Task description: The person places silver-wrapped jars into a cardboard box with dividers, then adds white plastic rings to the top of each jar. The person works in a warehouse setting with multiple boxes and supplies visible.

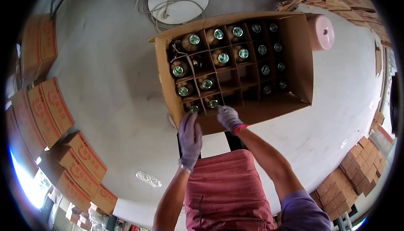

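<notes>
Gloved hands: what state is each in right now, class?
Left hand: at a glass bottle; grip cannot be told.
Right hand: by another glass bottle; grip cannot be told.

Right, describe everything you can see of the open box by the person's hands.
The open box looks like brown cardboard: a rectangle, longer side to side, sitting slightly askew. Thin brown dividers form a grid of cells, some strips bent at the left. Many cells hold bottles with greenish, glassy tops facing up; a few show none. The gloved left hand and right hand are at its near side; contact with the cardboard is unclear.
</notes>
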Action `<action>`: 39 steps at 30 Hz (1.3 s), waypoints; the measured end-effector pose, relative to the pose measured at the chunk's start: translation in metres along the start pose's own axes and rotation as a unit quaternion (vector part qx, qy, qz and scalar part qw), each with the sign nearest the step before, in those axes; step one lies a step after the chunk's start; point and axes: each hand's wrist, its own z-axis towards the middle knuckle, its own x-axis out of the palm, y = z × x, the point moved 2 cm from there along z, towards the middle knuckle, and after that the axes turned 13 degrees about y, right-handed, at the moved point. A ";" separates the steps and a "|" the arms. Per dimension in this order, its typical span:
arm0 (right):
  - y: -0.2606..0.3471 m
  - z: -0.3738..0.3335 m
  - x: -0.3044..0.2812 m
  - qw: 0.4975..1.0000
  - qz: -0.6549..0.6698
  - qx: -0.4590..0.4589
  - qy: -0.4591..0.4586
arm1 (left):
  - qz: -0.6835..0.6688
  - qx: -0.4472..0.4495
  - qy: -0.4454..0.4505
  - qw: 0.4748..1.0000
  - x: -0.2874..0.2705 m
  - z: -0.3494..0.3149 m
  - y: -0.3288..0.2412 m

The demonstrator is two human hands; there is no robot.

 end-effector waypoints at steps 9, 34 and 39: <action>-0.014 0.086 -0.026 0.973 -0.184 -0.125 -0.064 | 0.045 -0.357 -0.043 0.932 0.151 0.088 0.216; -0.068 -0.129 -0.173 0.897 0.149 -0.276 -0.312 | -0.183 -0.155 -0.130 0.962 0.019 0.017 0.031; -0.153 -0.146 -0.170 0.647 0.698 -0.280 -0.126 | -0.254 -0.039 -0.158 0.953 -0.030 -0.039 0.031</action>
